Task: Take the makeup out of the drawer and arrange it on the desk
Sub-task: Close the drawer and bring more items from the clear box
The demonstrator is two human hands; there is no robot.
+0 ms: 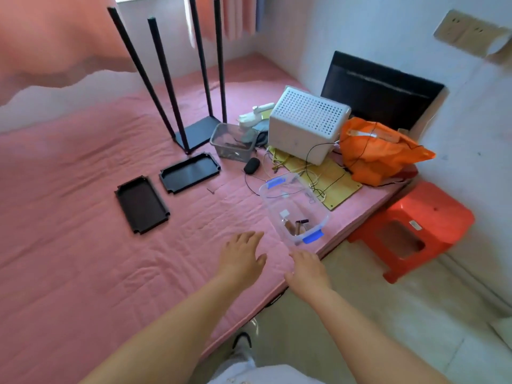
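Reaching with both hands, fingers loose and holding nothing, we see the clear plastic box with blue clips just past our right hand — our left hand is beside it, a bit further.

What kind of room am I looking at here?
Most likely a small bedroom at home. A pink quilted mattress fills most of the floor space, pink curtains hang at a window, and household odds and ends like a red plastic stool sit alongside.
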